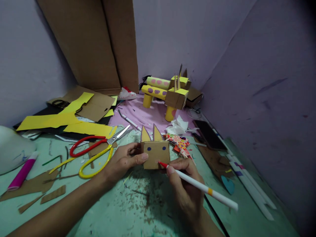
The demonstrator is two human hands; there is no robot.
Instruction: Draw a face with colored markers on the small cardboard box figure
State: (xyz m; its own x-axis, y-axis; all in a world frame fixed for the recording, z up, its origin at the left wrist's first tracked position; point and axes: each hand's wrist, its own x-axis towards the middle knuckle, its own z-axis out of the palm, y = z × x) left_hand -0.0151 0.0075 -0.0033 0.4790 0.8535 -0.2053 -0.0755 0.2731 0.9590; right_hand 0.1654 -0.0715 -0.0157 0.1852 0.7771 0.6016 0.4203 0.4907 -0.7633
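A small cardboard box head (155, 154) with two pointed ears and two blue dot eyes faces me above the table. My left hand (127, 159) grips its left side, thumb on the front and fingers behind. In my right hand (186, 181) is a white marker (204, 188) with a red tip and an orange band. The red tip meets the lower front of the box head, by a faint pinkish mark. Scissors (108, 144) with one red and one yellow handle lie partly open beside my left hand.
Two yellow cardboard-and-paper animals (155, 92) stand at the back. Yellow paper (54, 120) and cardboard scraps lie left, with a magenta tube (22, 172). To the right are a phone (209, 134), a blue heart (227, 184) and white markers (251, 187). Crumpled tissue (178, 125) sits behind the box head.
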